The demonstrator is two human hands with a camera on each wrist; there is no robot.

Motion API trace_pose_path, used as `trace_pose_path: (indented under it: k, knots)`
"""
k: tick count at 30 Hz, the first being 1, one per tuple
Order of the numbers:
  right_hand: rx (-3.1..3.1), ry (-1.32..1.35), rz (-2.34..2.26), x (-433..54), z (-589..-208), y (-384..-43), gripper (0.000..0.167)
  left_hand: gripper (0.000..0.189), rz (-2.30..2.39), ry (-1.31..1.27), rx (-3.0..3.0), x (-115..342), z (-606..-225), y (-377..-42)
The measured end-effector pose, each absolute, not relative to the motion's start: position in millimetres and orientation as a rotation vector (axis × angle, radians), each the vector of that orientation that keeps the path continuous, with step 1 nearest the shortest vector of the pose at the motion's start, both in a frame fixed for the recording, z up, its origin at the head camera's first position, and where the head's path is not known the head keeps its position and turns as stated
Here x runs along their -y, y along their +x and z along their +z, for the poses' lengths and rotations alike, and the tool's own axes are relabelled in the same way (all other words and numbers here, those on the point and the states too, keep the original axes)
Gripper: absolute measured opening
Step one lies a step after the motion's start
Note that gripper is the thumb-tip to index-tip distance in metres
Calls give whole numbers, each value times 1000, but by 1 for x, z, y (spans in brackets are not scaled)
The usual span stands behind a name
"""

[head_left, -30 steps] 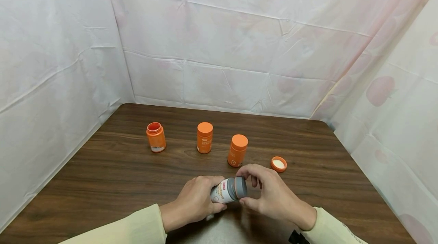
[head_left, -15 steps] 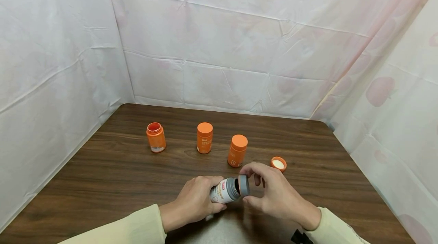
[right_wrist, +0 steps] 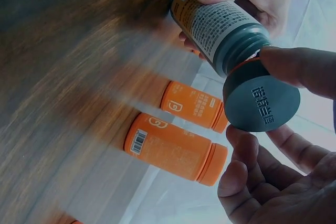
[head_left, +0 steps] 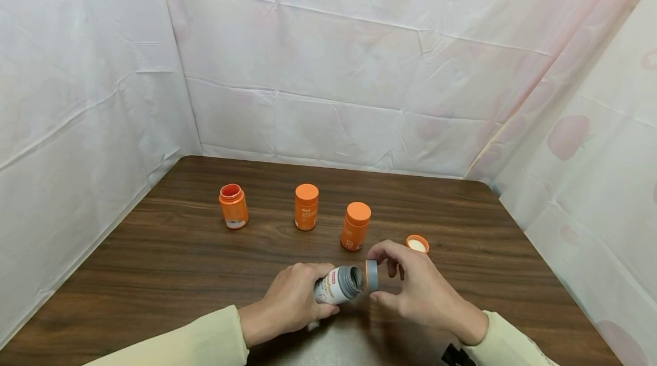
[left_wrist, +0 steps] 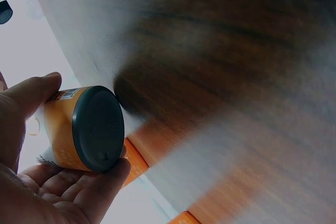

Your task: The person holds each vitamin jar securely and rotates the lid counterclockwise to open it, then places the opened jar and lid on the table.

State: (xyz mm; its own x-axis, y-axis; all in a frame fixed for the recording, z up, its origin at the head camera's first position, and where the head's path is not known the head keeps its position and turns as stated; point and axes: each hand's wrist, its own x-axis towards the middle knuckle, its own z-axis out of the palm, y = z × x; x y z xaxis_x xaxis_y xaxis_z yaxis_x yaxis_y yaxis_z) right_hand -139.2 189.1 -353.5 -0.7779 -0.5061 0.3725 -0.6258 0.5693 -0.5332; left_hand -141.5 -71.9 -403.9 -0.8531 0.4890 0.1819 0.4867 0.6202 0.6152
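Note:
My left hand (head_left: 290,300) grips a grey bottle (head_left: 336,286) with a white label, tilted so that its threaded mouth points right. Just off that mouth, my right hand (head_left: 418,292) pinches the grey screw cap (head_left: 372,275) between thumb and fingers; a narrow gap parts the two in the head view. The left wrist view shows the bottle's dark base (left_wrist: 98,129) with thumb and fingers around the body. In the right wrist view, raised lettering marks the top of the cap (right_wrist: 261,100), which partly covers the bottle mouth. What is inside the bottle cannot be made out.
An uncapped orange bottle (head_left: 234,207) stands at the left. Two capped orange bottles, one in the middle (head_left: 306,208) and one nearer (head_left: 356,228), stand behind my hands. An upturned orange cap (head_left: 418,244) lies just beyond my right hand. White sheets (head_left: 328,69) enclose the brown table (head_left: 154,275).
The grey cap has come off the bottle mouth and moved a little right with my right hand. The bottle's mouth now shows. My left hand has hardly moved.

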Motion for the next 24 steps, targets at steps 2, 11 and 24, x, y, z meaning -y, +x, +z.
trace_pose_path:
  k: [2, 11, 24]
  knots:
    - [2619, 945, 990, -191, -354, -139, 60, 43, 1076, 851, -2826, 72, -404, -141]
    - [2616, 920, 964, -196, -356, -140, 59, 44, 1067, 851, -2835, 72, -405, -142]
    - [2617, 854, 1034, -204, -362, -137, 60, 44, 1066, 852, -2839, 72, -405, -141]
